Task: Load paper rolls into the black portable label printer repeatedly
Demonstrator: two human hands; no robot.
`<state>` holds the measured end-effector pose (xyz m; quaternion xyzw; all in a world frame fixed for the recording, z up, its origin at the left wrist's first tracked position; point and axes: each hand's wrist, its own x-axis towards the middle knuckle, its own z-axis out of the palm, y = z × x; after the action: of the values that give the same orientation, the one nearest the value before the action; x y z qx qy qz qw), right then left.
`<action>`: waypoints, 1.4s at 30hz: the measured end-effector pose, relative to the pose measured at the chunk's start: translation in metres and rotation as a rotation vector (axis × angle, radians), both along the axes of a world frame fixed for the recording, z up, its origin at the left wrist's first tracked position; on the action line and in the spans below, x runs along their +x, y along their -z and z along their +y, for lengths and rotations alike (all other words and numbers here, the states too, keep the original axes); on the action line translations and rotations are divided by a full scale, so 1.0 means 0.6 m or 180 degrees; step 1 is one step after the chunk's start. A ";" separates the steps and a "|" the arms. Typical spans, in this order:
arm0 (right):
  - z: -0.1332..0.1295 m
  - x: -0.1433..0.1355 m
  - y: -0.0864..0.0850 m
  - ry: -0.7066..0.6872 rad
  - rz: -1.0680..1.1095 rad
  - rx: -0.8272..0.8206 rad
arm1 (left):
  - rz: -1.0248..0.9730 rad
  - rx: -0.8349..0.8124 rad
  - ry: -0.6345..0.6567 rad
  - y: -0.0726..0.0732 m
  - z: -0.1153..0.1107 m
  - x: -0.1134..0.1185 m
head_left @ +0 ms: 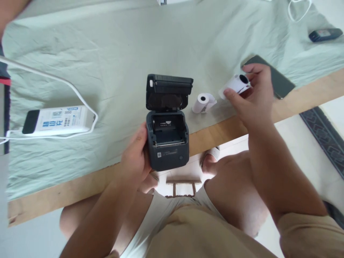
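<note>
My left hand [137, 154] grips the left side of a dark label printer [168, 154] at the table's front edge. The printer's lid [168, 93] stands raised, and its inner compartment shows a dark surface with small white print. In my right hand [254, 91] is a white paper roll [234, 86] with a black core, pinched between thumb and fingers, tilted above the cloth. Between the printer and my right hand, a smaller white paper roll [201, 104] stands upright on the cloth, its loose end sticking out to the right.
A phone [282, 80] lies behind my right hand. A dark device [325, 34] and a white cable loop are at the back right. On the left, a white power bank [60, 120] has a cable around it. Green cloth [120, 46] covers the table inside its wooden edge [80, 182].
</note>
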<state>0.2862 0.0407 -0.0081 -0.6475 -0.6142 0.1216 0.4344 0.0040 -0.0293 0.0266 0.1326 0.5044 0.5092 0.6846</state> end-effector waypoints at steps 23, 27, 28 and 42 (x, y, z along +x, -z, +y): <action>-0.073 -0.070 -0.086 -0.0553 -0.0123 0.1217 | 0.0178 0.0315 0.0552 -0.010 -0.015 -0.010; -0.104 -0.154 -0.077 -0.1643 -0.0291 0.0946 | 0.0191 0.0358 0.0525 -0.016 -0.017 -0.007; -0.104 -0.167 -0.068 -0.1643 -0.0352 0.0969 | 0.0208 0.0379 0.0494 -0.015 -0.017 -0.007; -0.077 -0.182 -0.036 -0.1781 -0.0412 0.1230 | 0.0394 0.0482 0.0626 0.001 -0.016 -0.019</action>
<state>0.1771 -0.0053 0.0134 -0.3662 -0.8059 0.0761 0.4589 -0.0072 -0.0391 0.0262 0.2639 0.4903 0.4672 0.6868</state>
